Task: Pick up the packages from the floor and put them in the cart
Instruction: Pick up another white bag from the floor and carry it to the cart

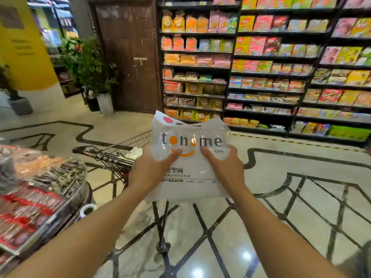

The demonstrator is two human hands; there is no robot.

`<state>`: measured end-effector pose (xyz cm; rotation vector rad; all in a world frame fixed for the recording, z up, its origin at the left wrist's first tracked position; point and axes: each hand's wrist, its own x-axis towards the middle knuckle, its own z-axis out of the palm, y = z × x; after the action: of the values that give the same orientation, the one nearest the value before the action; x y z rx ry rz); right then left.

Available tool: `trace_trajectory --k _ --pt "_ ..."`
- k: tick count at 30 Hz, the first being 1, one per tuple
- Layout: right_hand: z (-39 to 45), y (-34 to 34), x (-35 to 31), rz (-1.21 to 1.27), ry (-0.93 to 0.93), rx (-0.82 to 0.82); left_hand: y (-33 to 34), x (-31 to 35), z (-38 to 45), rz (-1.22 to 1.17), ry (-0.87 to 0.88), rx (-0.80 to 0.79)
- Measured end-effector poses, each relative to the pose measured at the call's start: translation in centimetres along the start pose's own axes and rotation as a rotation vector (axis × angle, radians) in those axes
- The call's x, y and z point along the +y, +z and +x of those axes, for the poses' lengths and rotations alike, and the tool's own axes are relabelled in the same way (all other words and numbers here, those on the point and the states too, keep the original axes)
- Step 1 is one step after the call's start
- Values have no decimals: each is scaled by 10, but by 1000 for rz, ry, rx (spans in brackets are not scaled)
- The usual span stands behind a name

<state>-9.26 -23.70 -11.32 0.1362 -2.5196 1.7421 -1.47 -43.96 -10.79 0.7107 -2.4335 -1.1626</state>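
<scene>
Both hands are up in front of the chest, closed on one clear plastic package from either side; the left hand clamps its left edge with the thumb laid across the printed front, and the right hand does the same on the right edge, thumb pointing inward, fingers hidden behind the film; the package is held upright and well off the floor, its printed face turned toward the wearer, and the label reads as plastic bowls, so it is likely light, bulky and slippery in its wrap; just beyond and to the left of it stands the wire cart, its handle bar and basket rim showing past the left wrist, with a pale item already lying inside; the package partly covers the right part of the basket, so how much room is left there cannot be told; by my reading the pick-up is done for this piece and the carry is in hand, with the drop into the basket the step not yet made; that move calls for swinging the package leftward and forward over the rim, lowering it clear of the handle, and letting go with both hands together so it settles flat; no other packages show on the floor here; stocked shelves line the aisle ahead.
</scene>
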Motion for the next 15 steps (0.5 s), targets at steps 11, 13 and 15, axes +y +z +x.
trace_trajectory --k 11,13,15 --pt "263 78 11 -100 -59 -132 98 7 230 -2 -100 98" --pt "299 103 8 -121 -69 -186 104 -1 263 -5 -148 125" --pt "331 131 8 -119 -65 -239 106 -10 293 -6 -189 146"
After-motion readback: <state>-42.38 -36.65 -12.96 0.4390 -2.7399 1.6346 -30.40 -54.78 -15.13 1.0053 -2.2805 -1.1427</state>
